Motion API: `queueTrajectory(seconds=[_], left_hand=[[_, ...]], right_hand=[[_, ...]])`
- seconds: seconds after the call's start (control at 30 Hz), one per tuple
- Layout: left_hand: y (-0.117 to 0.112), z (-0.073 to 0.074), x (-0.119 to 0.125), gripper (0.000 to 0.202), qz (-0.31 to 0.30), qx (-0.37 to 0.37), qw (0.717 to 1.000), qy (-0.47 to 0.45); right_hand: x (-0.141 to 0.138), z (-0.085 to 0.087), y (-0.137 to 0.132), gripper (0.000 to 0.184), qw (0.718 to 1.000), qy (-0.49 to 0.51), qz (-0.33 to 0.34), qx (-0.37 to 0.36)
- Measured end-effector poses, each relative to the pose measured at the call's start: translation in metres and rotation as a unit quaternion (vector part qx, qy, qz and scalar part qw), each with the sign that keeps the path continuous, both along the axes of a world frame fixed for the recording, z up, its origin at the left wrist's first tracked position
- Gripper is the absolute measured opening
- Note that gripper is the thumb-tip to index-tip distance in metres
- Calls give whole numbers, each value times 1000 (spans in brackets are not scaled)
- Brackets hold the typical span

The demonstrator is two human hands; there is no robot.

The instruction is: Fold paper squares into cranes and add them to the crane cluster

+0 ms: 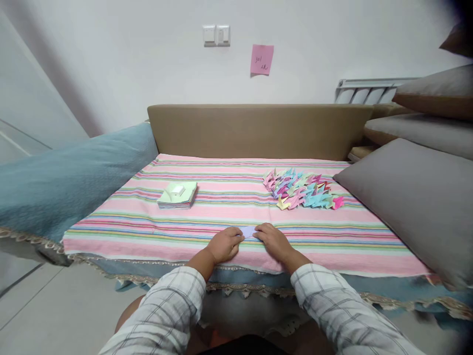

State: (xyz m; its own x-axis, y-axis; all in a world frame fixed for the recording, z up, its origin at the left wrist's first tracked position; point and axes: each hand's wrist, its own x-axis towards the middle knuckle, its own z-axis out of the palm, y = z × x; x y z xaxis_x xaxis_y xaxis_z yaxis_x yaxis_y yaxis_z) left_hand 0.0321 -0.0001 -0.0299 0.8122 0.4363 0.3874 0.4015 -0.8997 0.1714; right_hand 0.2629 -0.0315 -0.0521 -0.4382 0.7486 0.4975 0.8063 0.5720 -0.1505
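Note:
Between my two hands a small folded sheet of lavender paper [248,231] lies low over the pink striped cloth. My left hand [226,244] pinches its left end, thumb and fingers pressed together. At the other end, the fingers of my right hand [272,240] are closed on the paper too. Both hands cover the paper's ends, so only its middle shows. Farther off to the right sits a cluster of folded paper cranes [301,190] in pink, blue, yellow and purple. A stack of square paper [186,192], pale green on top, rests to the left with a small white object [178,190] on it.
The striped cloth [121,227] covers the sofa seat, with a brown backrest [258,130] behind. Grey cushions [414,197] are piled at the right, and a blue-covered armrest [74,182] bounds the left. A pink note [262,59] hangs on the wall.

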Motion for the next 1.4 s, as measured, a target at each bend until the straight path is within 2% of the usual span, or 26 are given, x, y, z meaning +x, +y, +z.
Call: queueTrajectory(seconds=[0.13,0.2,0.3,0.37,0.43,0.5,0.57,0.7,0.83,1.0,1.1,1.2,1.27,1.4], left_hand=[[0,-4,0,36,-3,10,1000,-13],[0,-5,1,37,-4,14,1000,-16],[0,-5,1,38,-3,17,1000,-17],[-1,-4,2,39,-5,15,1000,-13],[-2,-4,2,41,-9,14,1000,-11],[-3,-5,1,41,-10,17,1000,-18],[-4,-7,-1,36,16,31,998,-44],[-9,-11,-6,21,112,50,986,-114],[-13,-10,-12,12,170,48,973,-150],[-13,-5,-17,12,242,1,954,-180],[-10,1,-10,18,235,-27,956,-175],[-7,10,8,28,202,-91,971,-84],[-2,16,21,30,230,-148,962,-30],[11,23,39,22,269,-200,942,-21]], right_hand=[[4,1,-3,22,997,34,-68,30],[-1,3,-7,25,995,50,-82,40],[-14,4,-14,30,999,3,-28,42],[-23,2,-17,44,999,-46,5,17],[-29,-1,-18,57,997,-73,5,-19],[-32,-4,-18,61,995,-83,-3,-52],[-31,-4,-17,59,994,-84,-4,-71],[-30,-1,-17,53,993,-76,-3,-88],[-31,1,-18,51,993,-66,-9,-93],[-32,-2,-17,50,995,-62,-10,-80],[-32,-3,-17,49,996,-63,-11,-67],[-33,-3,-18,49,996,-66,-18,-58],[-33,-2,-19,50,996,-69,-26,-48],[-34,-3,-23,51,997,-58,-57,-18]])
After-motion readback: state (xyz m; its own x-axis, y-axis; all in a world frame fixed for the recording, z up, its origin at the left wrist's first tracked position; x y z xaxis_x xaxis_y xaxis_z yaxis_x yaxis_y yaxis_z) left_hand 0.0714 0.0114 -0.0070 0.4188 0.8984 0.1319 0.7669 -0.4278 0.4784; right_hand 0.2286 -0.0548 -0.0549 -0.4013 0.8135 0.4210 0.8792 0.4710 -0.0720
